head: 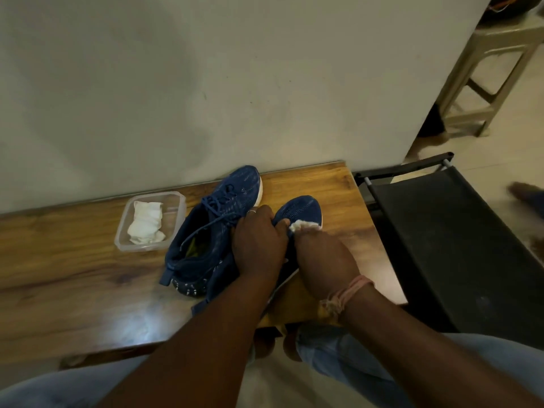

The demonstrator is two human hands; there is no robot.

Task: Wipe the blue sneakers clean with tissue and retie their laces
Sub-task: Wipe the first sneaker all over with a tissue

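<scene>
Wooden table (88, 275), against the wall: 2 blue sneakers. My left hand (260, 245) grips the nearer sneaker (303, 209) over its middle; my right hand (321, 254) pinches a tissue wad (300, 225) against its toe side. Second sneaker (212, 222) lies alongside, laces loose. Clear plastic tub (176, 201) holding folded tissues (145, 222) sits left of it.

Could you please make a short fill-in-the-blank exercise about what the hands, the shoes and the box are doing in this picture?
1. The right hand presses a wad of ____ against the toe of the nearer sneaker.
2. The left hand holds that sneaker; the other sneaker lies to its ____.
3. The spare tissues lie inside a clear plastic ____.
4. Both sneakers rest on a ____ table.

Missing words: tissue; left; box; wooden
</scene>
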